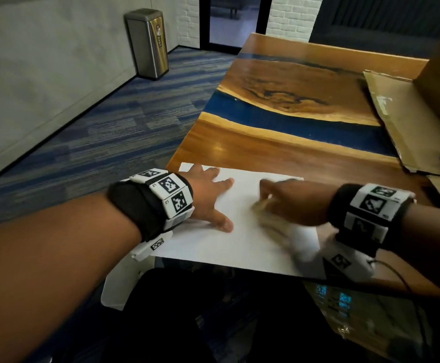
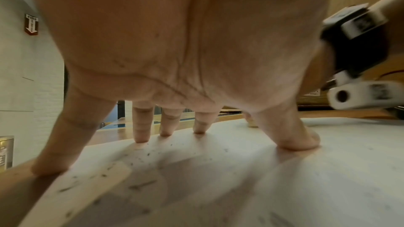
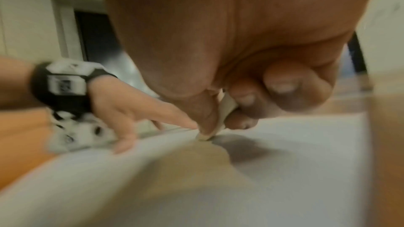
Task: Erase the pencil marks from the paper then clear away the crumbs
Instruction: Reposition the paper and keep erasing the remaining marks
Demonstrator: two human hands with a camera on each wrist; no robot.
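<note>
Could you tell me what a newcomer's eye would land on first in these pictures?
Probably the white paper at the near edge of the wood-and-blue table, with the left hand spread flat on it. Beside it, the blurred right hand pinches a pale eraser against the sheet.

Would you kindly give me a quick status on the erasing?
Left hand flat on paper. Right hand pinching eraser, rubbing. Crumbs on sheet. Nothing obstructing.

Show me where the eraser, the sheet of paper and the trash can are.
eraser [image 3: 223, 110], right wrist view, on the pale strip showing between the thumb and fingers.
paper [image 1: 229, 247], head view, on the bare middle of the sheet.
trash can [image 1: 148, 45], head view, on its steel front.
</note>
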